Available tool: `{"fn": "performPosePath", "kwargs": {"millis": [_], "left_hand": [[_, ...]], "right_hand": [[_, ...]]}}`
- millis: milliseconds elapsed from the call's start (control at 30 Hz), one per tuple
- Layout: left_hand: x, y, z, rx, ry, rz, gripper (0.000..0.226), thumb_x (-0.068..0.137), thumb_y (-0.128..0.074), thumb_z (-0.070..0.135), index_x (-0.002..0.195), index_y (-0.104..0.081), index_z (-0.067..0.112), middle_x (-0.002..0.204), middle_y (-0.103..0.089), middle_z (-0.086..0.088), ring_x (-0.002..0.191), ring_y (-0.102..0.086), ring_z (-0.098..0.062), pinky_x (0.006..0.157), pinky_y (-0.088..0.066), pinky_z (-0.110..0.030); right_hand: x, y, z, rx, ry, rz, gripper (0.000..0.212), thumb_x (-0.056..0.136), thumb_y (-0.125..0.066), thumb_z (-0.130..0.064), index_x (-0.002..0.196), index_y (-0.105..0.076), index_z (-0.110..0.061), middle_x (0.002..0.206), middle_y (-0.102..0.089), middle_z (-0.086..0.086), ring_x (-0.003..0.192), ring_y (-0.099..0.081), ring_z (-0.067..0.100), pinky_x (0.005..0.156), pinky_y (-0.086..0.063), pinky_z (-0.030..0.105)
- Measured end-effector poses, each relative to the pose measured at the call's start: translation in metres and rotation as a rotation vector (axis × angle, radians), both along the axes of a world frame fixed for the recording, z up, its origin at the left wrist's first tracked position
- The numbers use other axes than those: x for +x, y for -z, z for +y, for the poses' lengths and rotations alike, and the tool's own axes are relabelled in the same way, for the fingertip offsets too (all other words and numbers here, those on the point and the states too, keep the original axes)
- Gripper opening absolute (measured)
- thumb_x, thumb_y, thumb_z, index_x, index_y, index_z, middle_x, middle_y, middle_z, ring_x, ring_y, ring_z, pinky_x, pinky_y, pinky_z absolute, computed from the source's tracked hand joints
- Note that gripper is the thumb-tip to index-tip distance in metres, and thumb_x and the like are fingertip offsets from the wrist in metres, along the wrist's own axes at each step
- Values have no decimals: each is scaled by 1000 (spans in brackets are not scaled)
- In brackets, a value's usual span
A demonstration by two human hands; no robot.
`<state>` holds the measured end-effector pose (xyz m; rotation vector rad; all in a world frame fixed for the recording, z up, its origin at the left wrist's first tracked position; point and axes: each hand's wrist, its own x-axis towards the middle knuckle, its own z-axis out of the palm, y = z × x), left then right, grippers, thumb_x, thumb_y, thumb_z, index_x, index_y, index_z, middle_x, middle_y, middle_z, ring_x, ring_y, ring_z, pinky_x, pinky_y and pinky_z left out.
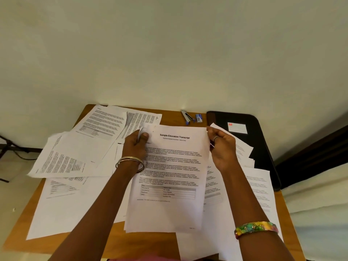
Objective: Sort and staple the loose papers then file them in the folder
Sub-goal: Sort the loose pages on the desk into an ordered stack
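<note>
Head view: both hands hold one small sheaf of papers (169, 178), top page titled "Sample Education Transcript", raised over the middle of the tabletop (22, 219). Left hand (134, 146) pinches the top-left corner, thumb on the page face; that corner looks curled and crumpled. Right hand (222, 147) has its grip on the top-right edge, fingers curled round it. Neither hand is free. My read: sorting/squaring step, nothing stapled yet. To do it well: tap the sheaf's bottom edge on the tabletop to align the sheets, flatten the curled corner before any staple goes in, keep the left pinch on that corner so pages don't fan. Stapler (187, 117) lies at the far edge, just left of the folder (259, 147), with a small blue-and-white box (199, 117) beside it; the right hand is nearer, so it would have to let go to fetch it. The black folder sits closed at the far right corner and runs down the right edge, with loose sheets overlapping its near side. Room is tight: loose sheets (75, 153) cover most of the tabletop, several overhang the left edge, some the near right edge. A sweeping forearm could push those off. The only bare wood is a strip at the far edge by the stapler and patches at the near left corner.
</note>
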<state>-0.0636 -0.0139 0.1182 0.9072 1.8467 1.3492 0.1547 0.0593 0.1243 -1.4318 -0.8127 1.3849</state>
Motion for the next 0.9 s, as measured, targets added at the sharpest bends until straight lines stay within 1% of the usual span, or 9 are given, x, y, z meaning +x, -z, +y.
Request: {"fn": "performPosePath", "kwargs": {"millis": [100,233,367,467,533,667,767,833,900], "left_hand": [[1,1,-1,-8,16,9,24,94,-51,27,108,-62,11,102,-67,-12,91,-63,-31,81,-54,-45],[3,3,-2,-7,21,17,24,95,-49,26,107,-62,10,97,-66,-9,83,-62,-23,70,-51,-29],[1,8,-2,-3,8,3,20,94,-50,25,103,-63,13,96,-67,-13,86,-63,-31,77,-54,-42],[2,10,-1,-6,-4,-24,19,94,-50,26,100,-64,14,95,-68,-12,87,-64,-32,81,-54,-46],[5,10,0,-9,-26,-82,21,95,-50,28,102,-64,14,97,-68,-9,89,-64,-30,81,-53,-44],[15,10,2,-21,-102,-232,27,96,-48,29,110,-63,12,109,-65,-10,98,-61,-30,79,-50,-36],[19,15,2,-52,-75,-181,33,94,-49,32,118,-58,11,117,-62,-11,104,-59,-31,84,-49,-40],[22,14,1,-21,-35,-60,40,93,-52,31,128,-51,11,125,-58,-12,112,-55,-32,93,-48,-45],[25,7,3,63,-49,114,44,95,-49,24,135,-43,8,128,-54,-10,112,-54,-25,97,-45,-41]], "right_hand": [[-6,3,2,-16,59,15,18,85,-67,-18,103,-71,-17,106,-70,2,91,-66,23,73,-56,33],[-12,8,3,-36,85,-54,10,83,-69,-23,92,-70,-28,115,-65,1,103,-61,27,88,-53,46],[-11,7,1,-8,70,-151,3,89,-61,-34,87,-63,-34,116,-62,3,106,-58,29,91,-51,49],[-11,8,0,58,-36,-224,20,91,-54,-42,110,-57,-34,118,-53,-6,108,-52,19,94,-46,40],[-13,10,-3,59,-98,-278,40,93,-50,-42,130,-46,-27,118,-46,-6,105,-46,14,86,-41,33],[-11,19,-9,-2,-177,-307,41,95,-49,-40,131,-45,-22,126,-50,1,105,-48,17,86,-41,34],[-9,22,-11,12,-239,-355,39,95,-52,-31,132,-45,-21,131,-51,4,115,-51,25,96,-44,41],[-8,18,-11,79,-240,-366,35,95,-53,-24,129,-48,-19,124,-55,5,114,-54,26,88,-48,36],[-7,10,-9,189,-214,-395,29,96,-51,-23,124,-50,-16,114,-59,6,106,-59,25,78,-50,29]]}}
